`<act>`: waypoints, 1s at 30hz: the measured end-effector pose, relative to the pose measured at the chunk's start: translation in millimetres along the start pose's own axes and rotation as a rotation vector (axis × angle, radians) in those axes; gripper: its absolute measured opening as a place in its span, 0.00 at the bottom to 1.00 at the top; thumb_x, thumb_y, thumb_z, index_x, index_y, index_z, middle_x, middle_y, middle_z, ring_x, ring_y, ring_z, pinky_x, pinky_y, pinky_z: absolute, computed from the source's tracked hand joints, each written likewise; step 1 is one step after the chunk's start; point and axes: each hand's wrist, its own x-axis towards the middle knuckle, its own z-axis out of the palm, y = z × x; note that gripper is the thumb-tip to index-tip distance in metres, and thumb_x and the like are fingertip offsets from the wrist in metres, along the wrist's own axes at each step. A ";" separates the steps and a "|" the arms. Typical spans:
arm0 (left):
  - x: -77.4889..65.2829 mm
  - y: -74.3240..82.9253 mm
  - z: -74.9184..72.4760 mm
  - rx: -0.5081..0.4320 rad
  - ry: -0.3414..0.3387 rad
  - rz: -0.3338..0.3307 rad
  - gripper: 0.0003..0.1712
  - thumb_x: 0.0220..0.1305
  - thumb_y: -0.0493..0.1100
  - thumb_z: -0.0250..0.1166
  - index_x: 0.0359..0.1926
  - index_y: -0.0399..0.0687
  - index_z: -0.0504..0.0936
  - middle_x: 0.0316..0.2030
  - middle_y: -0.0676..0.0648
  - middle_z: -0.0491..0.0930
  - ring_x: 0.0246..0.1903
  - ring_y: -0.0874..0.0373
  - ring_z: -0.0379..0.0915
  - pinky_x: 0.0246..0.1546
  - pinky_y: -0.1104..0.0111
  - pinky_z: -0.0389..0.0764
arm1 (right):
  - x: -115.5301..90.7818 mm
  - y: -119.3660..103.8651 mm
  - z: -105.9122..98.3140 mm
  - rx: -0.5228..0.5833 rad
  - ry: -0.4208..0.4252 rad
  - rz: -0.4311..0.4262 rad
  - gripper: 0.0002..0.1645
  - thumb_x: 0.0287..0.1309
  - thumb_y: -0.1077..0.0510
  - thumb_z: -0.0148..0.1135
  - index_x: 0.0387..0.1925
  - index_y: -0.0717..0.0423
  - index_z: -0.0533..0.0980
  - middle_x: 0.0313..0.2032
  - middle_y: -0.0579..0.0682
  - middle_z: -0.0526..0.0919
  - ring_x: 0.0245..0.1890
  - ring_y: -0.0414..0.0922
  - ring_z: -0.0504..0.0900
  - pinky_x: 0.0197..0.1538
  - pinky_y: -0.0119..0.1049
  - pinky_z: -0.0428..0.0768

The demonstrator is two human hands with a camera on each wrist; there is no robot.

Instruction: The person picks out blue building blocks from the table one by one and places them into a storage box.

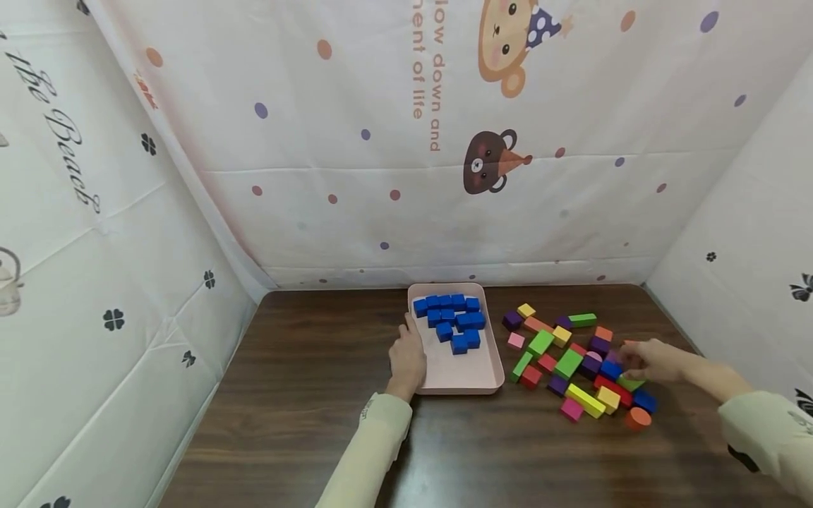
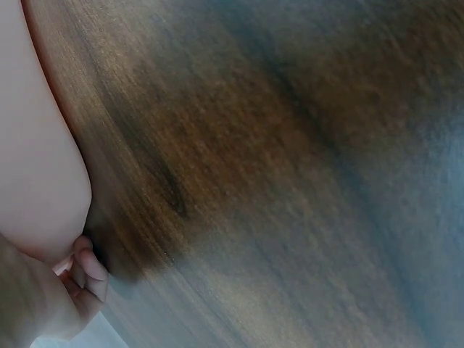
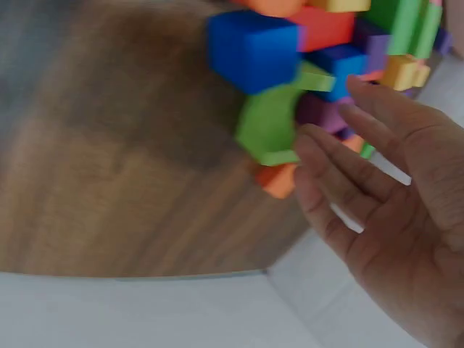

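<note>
My left hand (image 1: 407, 358) grips the left side of a pale pink tray (image 1: 457, 383). In the left wrist view, curled fingers (image 2: 88, 268) lie against the outside of the tray wall (image 2: 43, 159). Blue cubes (image 1: 459, 344) sit in the far part of the tray. My right hand (image 1: 651, 361) is over the right side of a spread of coloured blocks, with nothing held. Its fingers (image 3: 326, 170) are spread and loosely extended in the right wrist view, close to a blue block (image 3: 337, 69), a purple block (image 3: 319, 112) and a green curved block (image 3: 268, 123).
Green, red, yellow, purple, pink and orange blocks lie right of the tray, among them a yellow bar (image 1: 585, 401) and an orange cylinder (image 1: 638, 419). Another blue block (image 1: 644, 401) lies near the cylinder. Printed cloth (image 1: 381, 219) walls off the brown table (image 1: 305, 395) at the back and sides.
</note>
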 end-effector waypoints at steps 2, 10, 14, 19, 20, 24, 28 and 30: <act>-0.5 -0.2 0.2 -0.002 0.000 -0.004 0.46 0.69 0.40 0.67 0.79 0.41 0.52 0.69 0.36 0.71 0.33 0.51 0.84 0.47 0.60 0.88 | -0.3 3.6 6.9 0.017 0.034 -0.001 0.18 0.61 0.56 0.71 0.44 0.66 0.78 0.32 0.43 0.82 0.29 0.27 0.72 0.32 0.28 0.78; -2.7 2.3 3.6 0.006 0.001 -0.011 0.47 0.68 0.41 0.68 0.79 0.42 0.52 0.67 0.36 0.73 0.31 0.53 0.82 0.44 0.62 0.88 | 5.3 5.5 18.1 0.039 0.060 0.008 0.22 0.58 0.48 0.74 0.40 0.58 0.74 0.27 0.40 0.76 0.25 0.28 0.67 0.28 0.28 0.72; -5.2 2.5 3.0 0.004 0.002 -0.020 0.47 0.67 0.41 0.69 0.79 0.42 0.54 0.67 0.37 0.73 0.31 0.53 0.83 0.44 0.62 0.88 | 8.0 3.3 16.2 0.027 0.043 0.032 0.20 0.54 0.49 0.76 0.35 0.54 0.73 0.25 0.40 0.73 0.24 0.30 0.65 0.27 0.27 0.68; -4.9 2.3 0.2 0.016 0.013 -0.019 0.47 0.66 0.42 0.70 0.79 0.42 0.54 0.66 0.37 0.74 0.30 0.54 0.82 0.43 0.63 0.88 | 12.8 -7.3 16.3 -0.083 0.100 0.067 0.20 0.51 0.48 0.78 0.35 0.57 0.79 0.27 0.42 0.80 0.25 0.34 0.75 0.29 0.32 0.80; -4.2 2.3 -0.9 0.018 0.017 -0.019 0.47 0.66 0.42 0.70 0.78 0.42 0.54 0.66 0.37 0.74 0.29 0.54 0.82 0.43 0.64 0.88 | 14.3 -9.5 16.7 -0.113 0.119 0.066 0.21 0.50 0.47 0.78 0.35 0.59 0.81 0.28 0.45 0.83 0.26 0.36 0.78 0.30 0.36 0.83; -1.9 4.6 -1.9 0.017 0.018 -0.011 0.47 0.66 0.42 0.70 0.79 0.42 0.54 0.65 0.37 0.75 0.29 0.54 0.82 0.43 0.64 0.88 | 15.1 -15.8 20.0 -0.202 0.157 0.074 0.25 0.49 0.47 0.78 0.38 0.65 0.84 0.33 0.54 0.88 0.30 0.46 0.86 0.34 0.49 0.87; -0.2 4.4 -2.1 0.023 0.017 -0.006 0.48 0.66 0.42 0.70 0.79 0.42 0.53 0.66 0.37 0.74 0.29 0.54 0.81 0.43 0.63 0.88 | 16.1 -20.0 18.2 -0.225 0.102 0.117 0.27 0.50 0.48 0.78 0.42 0.66 0.84 0.36 0.58 0.88 0.33 0.51 0.87 0.36 0.53 0.87; -0.3 3.4 -1.9 0.030 0.018 -0.007 0.47 0.66 0.42 0.70 0.79 0.42 0.54 0.66 0.37 0.74 0.28 0.54 0.81 0.42 0.63 0.88 | 15.5 -22.6 12.8 -0.216 0.077 0.125 0.27 0.51 0.48 0.78 0.43 0.66 0.84 0.38 0.59 0.88 0.36 0.53 0.87 0.38 0.55 0.86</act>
